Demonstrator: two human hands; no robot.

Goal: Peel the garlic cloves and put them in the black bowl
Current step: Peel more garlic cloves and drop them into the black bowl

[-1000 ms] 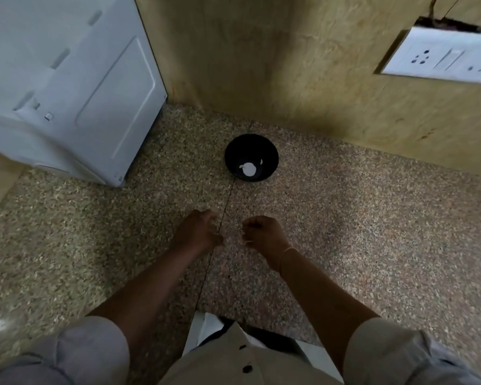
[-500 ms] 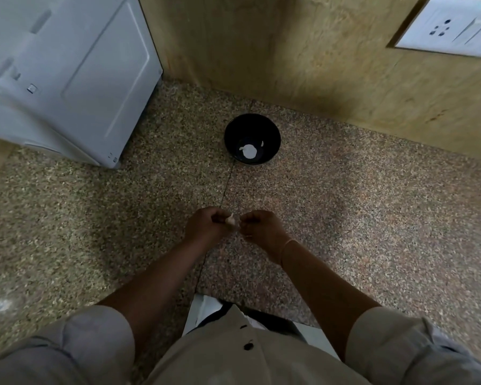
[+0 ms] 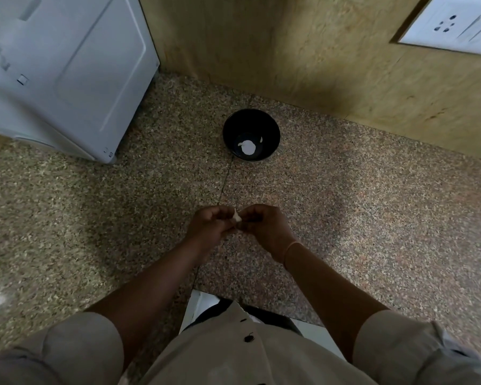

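Observation:
A small whitish garlic clove (image 3: 237, 215) sits between my two hands above the speckled counter. My left hand (image 3: 210, 227) pinches it from the left with curled fingers. My right hand (image 3: 263, 226) meets it from the right, fingertips curled onto the clove. Most of the clove is hidden by the fingers. The black bowl (image 3: 271, 129) stands farther back near the wall, and a pale peeled clove (image 3: 247, 147) lies at its bottom.
A white appliance (image 3: 61, 73) stands at the back left on the granite counter (image 3: 372, 212). A tan wall with a white socket plate (image 3: 456, 23) runs behind the bowl. The counter's near edge lies under my shirt.
My hands came together from slightly apart, and the clove now shows between the fingertips. The camera has tilted, so the bowl and appliance sit higher in view.

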